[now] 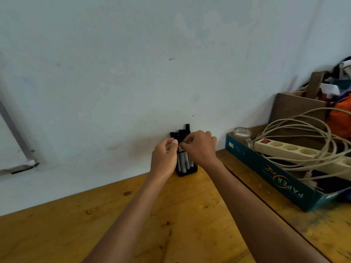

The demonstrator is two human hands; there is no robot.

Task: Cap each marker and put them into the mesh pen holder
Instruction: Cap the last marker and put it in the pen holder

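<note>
Markers (182, 133) upright in mesh pen holder (187, 168), caps up, left hand (164, 157) and right hand (199, 147) pinching one marker (180, 149) above

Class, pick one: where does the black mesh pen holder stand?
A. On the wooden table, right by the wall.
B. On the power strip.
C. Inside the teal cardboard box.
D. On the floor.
A: the mesh pen holder stands on the wooden table, right at the wall.

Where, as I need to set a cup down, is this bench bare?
Bare: the tabletop left of the mesh pen holder along the wall, and the near stretch left of the left forearm. Crowded: at the holder, where left hand and right hand pinch a marker, and right, the cable-filled box.
</note>
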